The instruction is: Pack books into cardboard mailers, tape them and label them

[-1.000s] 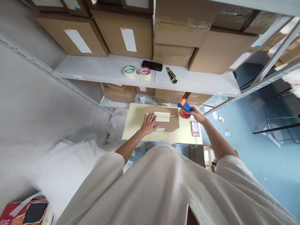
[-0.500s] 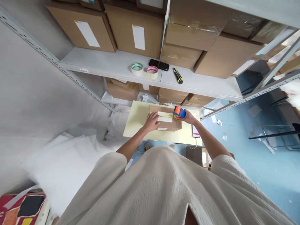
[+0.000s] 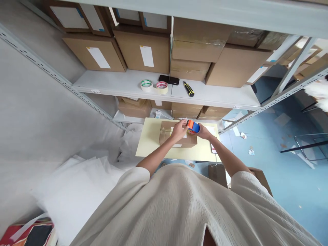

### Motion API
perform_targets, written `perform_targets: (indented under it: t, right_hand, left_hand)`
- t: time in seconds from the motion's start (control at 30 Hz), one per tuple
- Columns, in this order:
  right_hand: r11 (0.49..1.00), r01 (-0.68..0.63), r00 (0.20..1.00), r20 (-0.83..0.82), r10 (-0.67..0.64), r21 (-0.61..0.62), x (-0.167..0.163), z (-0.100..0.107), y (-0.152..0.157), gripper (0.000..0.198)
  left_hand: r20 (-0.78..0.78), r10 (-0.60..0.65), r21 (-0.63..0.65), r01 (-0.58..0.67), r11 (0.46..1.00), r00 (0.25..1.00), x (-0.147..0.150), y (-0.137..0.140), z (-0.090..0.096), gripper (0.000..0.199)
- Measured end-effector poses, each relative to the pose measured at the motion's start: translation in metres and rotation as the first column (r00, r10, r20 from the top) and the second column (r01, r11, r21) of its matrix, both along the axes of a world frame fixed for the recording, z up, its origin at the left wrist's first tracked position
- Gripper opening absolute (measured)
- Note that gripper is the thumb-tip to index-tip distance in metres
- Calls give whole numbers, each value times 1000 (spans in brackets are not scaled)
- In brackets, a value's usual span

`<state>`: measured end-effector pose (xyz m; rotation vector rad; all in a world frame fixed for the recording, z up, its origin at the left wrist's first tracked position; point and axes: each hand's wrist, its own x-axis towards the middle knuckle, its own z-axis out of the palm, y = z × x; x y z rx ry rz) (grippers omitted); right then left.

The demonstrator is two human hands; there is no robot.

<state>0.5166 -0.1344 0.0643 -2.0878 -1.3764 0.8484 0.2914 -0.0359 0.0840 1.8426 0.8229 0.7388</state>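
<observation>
A cardboard box point(image 3: 165, 138) lies on the pale yellow tabletop point(image 3: 146, 143), with clear tape and white labels on its upper side. My right hand point(image 3: 204, 131) is closed around the blue end of a blue-and-orange tape dispenser point(image 3: 195, 127), held over the box's right part. At its orange front end, the thumb and fingers of my left hand point(image 3: 179, 130) close on the dispenser. Whether a tape end is between those fingertips is too small to tell.
On the shelf point(image 3: 118, 82) beyond the table sit a green-cored tape roll point(image 3: 147, 85), a red-cored tape roll point(image 3: 162, 87), a black phone point(image 3: 169, 80) and a box cutter point(image 3: 189, 89). A phone point(image 3: 213, 148) with a cable lies at the table's right edge. White packing sheets point(image 3: 87, 181) are piled left.
My left hand has left the box's top and moved right to the dispenser's front. The dispenser is lifted slightly and turned in my right hand. The view has tilted up a little.
</observation>
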Motion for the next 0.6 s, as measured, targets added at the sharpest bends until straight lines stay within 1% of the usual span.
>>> perform_targets:
  t: [0.1, 0.27, 0.43, 0.53, 0.6]
  right_hand:
    - [1000, 4, 1000, 5, -4, -20, -1, 1, 1, 68]
    - [999, 8, 999, 41, -6, -45, 1, -1, 4, 66]
    - [999, 5, 998, 58, -2, -51, 3, -2, 8, 66]
    - [998, -4, 997, 77, 8, -57, 2, 2, 9, 65]
    - [998, -19, 996, 89, 25, -58, 1, 4, 9, 65]
  left_hand:
    - [0, 37, -35, -37, 999, 999, 8, -2, -2, 47]
    - [14, 82, -132, -79, 988, 997, 14, 1, -4, 49]
    - [93, 109, -234, -85, 969, 990, 23, 4, -7, 43]
    - [127, 183, -294, -139, 946, 975, 24, 10, -11, 46]
    - [130, 254, -358, -193, 913, 958, 22, 15, -13, 50]
